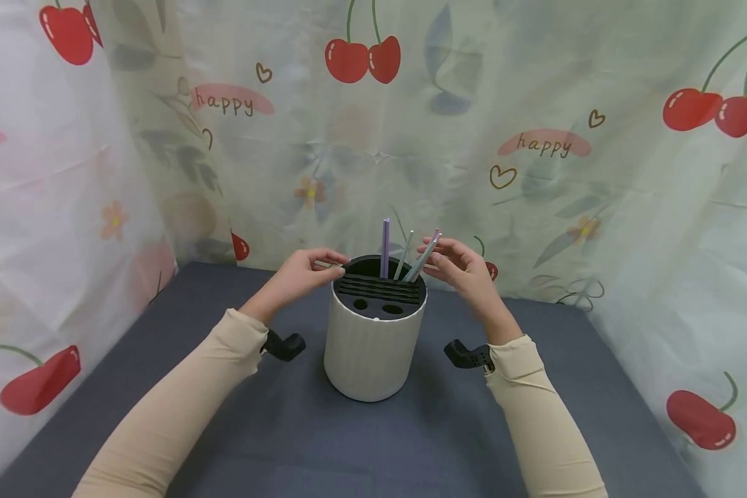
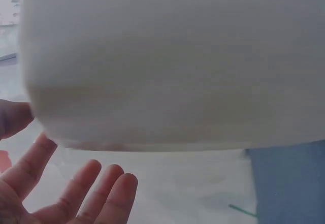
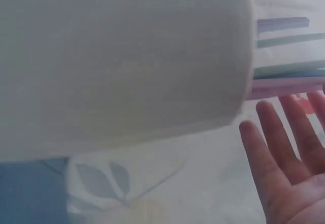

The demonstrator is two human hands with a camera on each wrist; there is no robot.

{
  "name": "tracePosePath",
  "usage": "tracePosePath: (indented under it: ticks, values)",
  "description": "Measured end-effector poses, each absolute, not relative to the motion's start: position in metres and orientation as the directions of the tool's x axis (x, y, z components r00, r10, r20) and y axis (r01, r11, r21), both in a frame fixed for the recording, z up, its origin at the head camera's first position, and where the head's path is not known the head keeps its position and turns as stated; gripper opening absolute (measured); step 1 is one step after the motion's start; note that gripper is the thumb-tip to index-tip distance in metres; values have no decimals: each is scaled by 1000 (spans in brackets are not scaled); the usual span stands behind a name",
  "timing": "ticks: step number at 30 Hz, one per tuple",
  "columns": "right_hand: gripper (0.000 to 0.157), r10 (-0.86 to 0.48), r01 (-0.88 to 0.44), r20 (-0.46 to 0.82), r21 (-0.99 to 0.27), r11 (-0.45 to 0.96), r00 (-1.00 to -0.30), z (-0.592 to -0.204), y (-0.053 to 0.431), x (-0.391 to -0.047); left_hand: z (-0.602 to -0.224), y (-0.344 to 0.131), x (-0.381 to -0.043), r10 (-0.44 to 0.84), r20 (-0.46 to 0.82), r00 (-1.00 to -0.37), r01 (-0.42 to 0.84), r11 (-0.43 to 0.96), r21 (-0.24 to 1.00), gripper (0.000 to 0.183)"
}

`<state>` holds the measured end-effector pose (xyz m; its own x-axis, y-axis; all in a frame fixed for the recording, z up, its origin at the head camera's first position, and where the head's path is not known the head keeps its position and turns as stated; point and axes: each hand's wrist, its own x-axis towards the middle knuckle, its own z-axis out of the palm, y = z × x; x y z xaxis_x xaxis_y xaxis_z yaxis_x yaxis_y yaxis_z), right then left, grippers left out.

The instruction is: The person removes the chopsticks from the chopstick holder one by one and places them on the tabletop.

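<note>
1. At the far left, a white cloth (image 1: 50, 228) printed with red cherries hangs beside the dark bench (image 1: 373, 449).
2. Left of centre, the left hand (image 1: 308, 270) reaches to the holder's rim, its fingers spread and loosely extended, gripping nothing; whether they touch the rim I cannot tell. A black device (image 1: 285, 347) sits at that wrist.
3. At the centre of the frame, the off-white round holder (image 1: 373, 353) stands upright on the bench. Its black insert (image 1: 378, 289) has slots and two round holes.
4. From the holder's back compartment rise a purple stick (image 1: 385, 249), a thin pale-green stick (image 1: 404, 255) and a right-leaning grey-green stick (image 1: 422, 259).
5. Right of centre, the right hand (image 1: 463, 266) is just beside the sticks, fingers extended and not closed round any.
</note>
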<state>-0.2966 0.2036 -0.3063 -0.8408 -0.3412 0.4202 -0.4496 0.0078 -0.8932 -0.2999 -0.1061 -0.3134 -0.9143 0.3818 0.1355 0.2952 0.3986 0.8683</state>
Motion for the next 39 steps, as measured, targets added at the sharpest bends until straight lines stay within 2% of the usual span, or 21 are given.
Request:
tracePosePath:
  ticks: [9,14,23,34,39]
  values:
    - [27,-335,-401,379,-916,-3,-863,-315,199,-294,-329,-103,-300,342,64,-938,168,282,945,37]
    - [23,-329,-393,376,-919,-16,-866,-317,198,-294,-332,-101,-298,308,40,-950,119,243,963,39]
    - [18,-288,-398,371,-917,39,-883,-322,198,-297,-333,-101,-294,289,27,-957,94,221,971,38]
    - [14,-287,-395,368,-918,41,-884,-317,198,-296,-336,-99,-295,274,25,-961,88,220,972,38]
    - [13,-284,-465,444,-886,5,-850,-298,198,-295,-334,-98,-293,266,20,-964,79,212,974,38]
